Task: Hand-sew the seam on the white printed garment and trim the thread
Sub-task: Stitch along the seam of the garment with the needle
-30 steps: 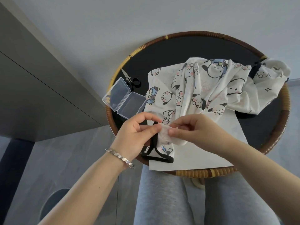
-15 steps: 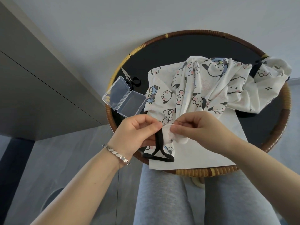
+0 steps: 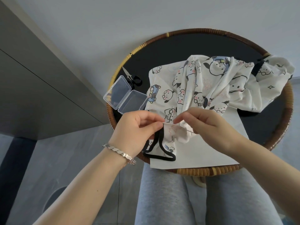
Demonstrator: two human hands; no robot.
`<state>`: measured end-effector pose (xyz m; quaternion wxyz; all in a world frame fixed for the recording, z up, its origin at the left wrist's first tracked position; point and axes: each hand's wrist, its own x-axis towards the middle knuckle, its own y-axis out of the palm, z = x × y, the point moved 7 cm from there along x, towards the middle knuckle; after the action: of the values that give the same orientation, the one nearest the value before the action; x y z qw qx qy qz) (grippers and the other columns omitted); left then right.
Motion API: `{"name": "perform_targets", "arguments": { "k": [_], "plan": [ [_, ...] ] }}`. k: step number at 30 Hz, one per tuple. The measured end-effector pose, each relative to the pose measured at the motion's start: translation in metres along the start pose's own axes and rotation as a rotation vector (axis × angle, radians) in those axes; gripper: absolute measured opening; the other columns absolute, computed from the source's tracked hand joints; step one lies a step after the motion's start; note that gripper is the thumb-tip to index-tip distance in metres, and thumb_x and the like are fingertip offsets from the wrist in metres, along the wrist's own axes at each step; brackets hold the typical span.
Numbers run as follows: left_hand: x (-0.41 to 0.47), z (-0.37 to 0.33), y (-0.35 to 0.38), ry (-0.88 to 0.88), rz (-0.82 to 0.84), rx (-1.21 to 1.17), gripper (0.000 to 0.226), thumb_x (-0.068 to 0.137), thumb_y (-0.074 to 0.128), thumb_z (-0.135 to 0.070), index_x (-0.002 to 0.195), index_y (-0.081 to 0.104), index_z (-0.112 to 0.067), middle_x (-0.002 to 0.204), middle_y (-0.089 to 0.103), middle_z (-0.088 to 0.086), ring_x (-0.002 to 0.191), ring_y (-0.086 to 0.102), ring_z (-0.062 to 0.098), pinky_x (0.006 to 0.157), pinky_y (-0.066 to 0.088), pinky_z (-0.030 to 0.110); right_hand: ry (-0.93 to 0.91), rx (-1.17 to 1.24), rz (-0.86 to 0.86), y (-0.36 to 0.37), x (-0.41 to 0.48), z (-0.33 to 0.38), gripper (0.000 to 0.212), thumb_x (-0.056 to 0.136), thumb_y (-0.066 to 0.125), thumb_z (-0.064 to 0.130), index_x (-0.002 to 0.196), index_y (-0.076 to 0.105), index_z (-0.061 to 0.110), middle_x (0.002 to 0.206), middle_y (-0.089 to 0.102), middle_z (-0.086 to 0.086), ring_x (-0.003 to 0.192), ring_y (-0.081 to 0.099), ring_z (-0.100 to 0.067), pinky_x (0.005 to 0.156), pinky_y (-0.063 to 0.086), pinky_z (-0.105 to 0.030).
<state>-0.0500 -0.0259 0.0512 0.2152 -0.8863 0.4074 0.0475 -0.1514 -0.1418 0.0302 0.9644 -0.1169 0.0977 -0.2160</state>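
White printed garment (image 3: 215,82) lies on the round table (image 3: 289,101), with its near fold lifted between both hands.
The left hand (image 3: 138,129) and right hand (image 3: 206,125) each pinch the fold. Their fingertips, together half a second ago, are now slightly apart and the cloth edge is stretched between them. Bare dark surface shows behind the garment. The clear box (image 3: 125,95) and scissors (image 3: 131,77) sit near the left rim.
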Motion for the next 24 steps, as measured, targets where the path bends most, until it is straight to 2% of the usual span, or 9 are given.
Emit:
{"name": "perform_targets", "arguments": {
  "k": [3, 6, 10, 14, 19, 24],
  "plan": [
    [-0.002, -0.009, 0.002, 0.074, 0.0, 0.04, 0.022, 0.08, 0.064, -0.003, 0.074, 0.068, -0.024, 0.067, 0.071, -0.01, 0.065, 0.066, 0.002, 0.06, 0.051, 0.013, 0.002, -0.052, -0.004, -0.003, 0.004, 0.0, 0.026, 0.094, 0.043, 0.024, 0.08, 0.065, 0.027, 0.06, 0.047, 0.002, 0.05, 0.038, -0.004, 0.05, 0.031, -0.011],
    [-0.003, -0.014, 0.003, 0.13, 0.001, 0.103, 0.025, 0.081, 0.062, -0.003, 0.075, 0.067, -0.027, 0.072, 0.07, -0.011, 0.068, 0.064, 0.0, 0.065, 0.051, 0.013, -0.001, -0.115, 0.008, -0.001, 0.005, 0.0, 0.023, 0.094, 0.044, 0.02, 0.082, 0.063, 0.022, 0.047, 0.036, 0.01, 0.045, 0.031, -0.006, 0.044, 0.028, -0.013],
    [-0.004, -0.018, 0.005, 0.18, -0.008, 0.173, 0.024, 0.082, 0.062, -0.006, 0.078, 0.062, -0.03, 0.075, 0.067, -0.014, 0.069, 0.062, -0.004, 0.067, 0.048, 0.01, -0.042, -0.186, 0.03, 0.003, 0.005, 0.002, 0.02, 0.092, 0.046, 0.023, 0.079, 0.06, 0.027, 0.057, 0.047, 0.007, 0.051, 0.037, -0.006, 0.052, 0.033, -0.015],
    [-0.004, -0.019, 0.001, 0.208, -0.059, 0.228, 0.023, 0.08, 0.065, -0.01, 0.075, 0.061, -0.032, 0.076, 0.068, -0.011, 0.07, 0.063, 0.001, 0.069, 0.049, 0.01, -0.084, -0.255, 0.036, 0.004, 0.005, 0.004, 0.021, 0.09, 0.048, 0.027, 0.072, 0.056, 0.036, 0.063, 0.051, 0.021, 0.06, 0.045, -0.001, 0.056, 0.033, -0.01],
    [-0.007, -0.022, 0.0, 0.245, -0.062, 0.264, 0.024, 0.08, 0.065, -0.009, 0.073, 0.061, -0.031, 0.077, 0.067, -0.011, 0.073, 0.063, 0.003, 0.07, 0.046, 0.007, -0.108, -0.271, 0.041, 0.005, 0.007, 0.005, 0.022, 0.09, 0.047, 0.027, 0.072, 0.054, 0.038, 0.074, 0.055, 0.007, 0.069, 0.046, -0.007, 0.062, 0.036, -0.017],
    [-0.006, -0.023, 0.001, 0.257, -0.054, 0.282, 0.024, 0.08, 0.064, -0.008, 0.073, 0.061, -0.031, 0.076, 0.067, -0.012, 0.073, 0.062, 0.002, 0.068, 0.044, 0.005, -0.114, -0.302, 0.038, 0.005, 0.007, 0.005, 0.018, 0.088, 0.045, 0.027, 0.079, 0.06, 0.027, 0.079, 0.056, -0.002, 0.073, 0.046, -0.008, 0.065, 0.035, -0.017]
  ]
}}
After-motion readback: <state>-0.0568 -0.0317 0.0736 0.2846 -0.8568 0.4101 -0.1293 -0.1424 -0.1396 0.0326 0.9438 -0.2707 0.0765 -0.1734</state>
